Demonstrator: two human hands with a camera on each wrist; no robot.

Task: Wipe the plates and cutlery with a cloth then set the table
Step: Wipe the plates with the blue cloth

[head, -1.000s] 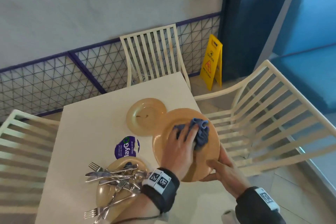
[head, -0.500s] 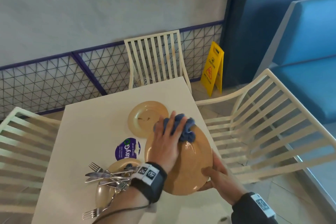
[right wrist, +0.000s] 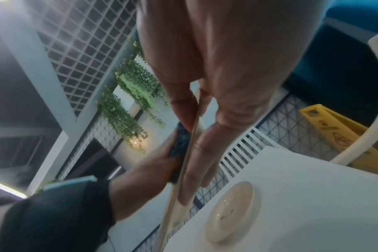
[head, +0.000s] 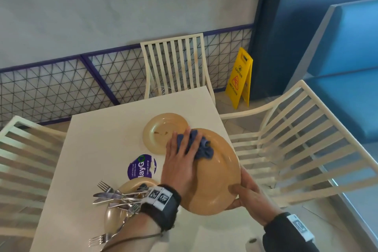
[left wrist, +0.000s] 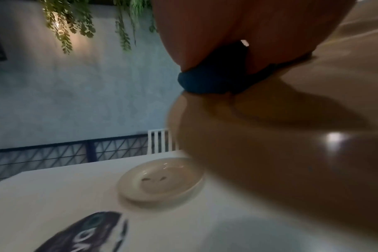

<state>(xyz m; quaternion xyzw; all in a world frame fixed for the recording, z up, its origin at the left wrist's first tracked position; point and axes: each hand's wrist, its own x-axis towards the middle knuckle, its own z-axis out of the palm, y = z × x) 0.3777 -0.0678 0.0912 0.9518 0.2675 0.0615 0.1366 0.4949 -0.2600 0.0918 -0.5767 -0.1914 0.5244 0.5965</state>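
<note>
The large round tan plate (head: 216, 172) is held tilted above the right part of the cream worktop (head: 98, 149), lifted, I judge, so its whole face can be rubbed without sliding about. Going left to right: at the near left edge a pile of steel forks and knives (head: 116, 196) lies heaped on a second tan plate (head: 114, 213), probably waiting its turn; beside it sits a round purple sticker (head: 141, 168); further back lies a smaller pale saucer-like plate (head: 163, 132) with dark specks in its well. Then comes the left hand (head: 180, 165), fingers spread fairly flat, pressing a crumpled blue cloth (head: 201, 147) against the upper face of the held plate. At the right, the right hand (head: 248, 196) has its grip clamped on the plate's lower rim, thumb on top. Only the right wrist view shows the plate edge-on (right wrist: 192, 136), with the fingers (right wrist: 196, 163) spread behind it as backing against the wiping pressure. The left wrist view alone shows the cloth (left wrist: 209, 80) bunched under the fingertips. A yellow caution sign (head: 239, 80) stands on the floor beyond.
</note>
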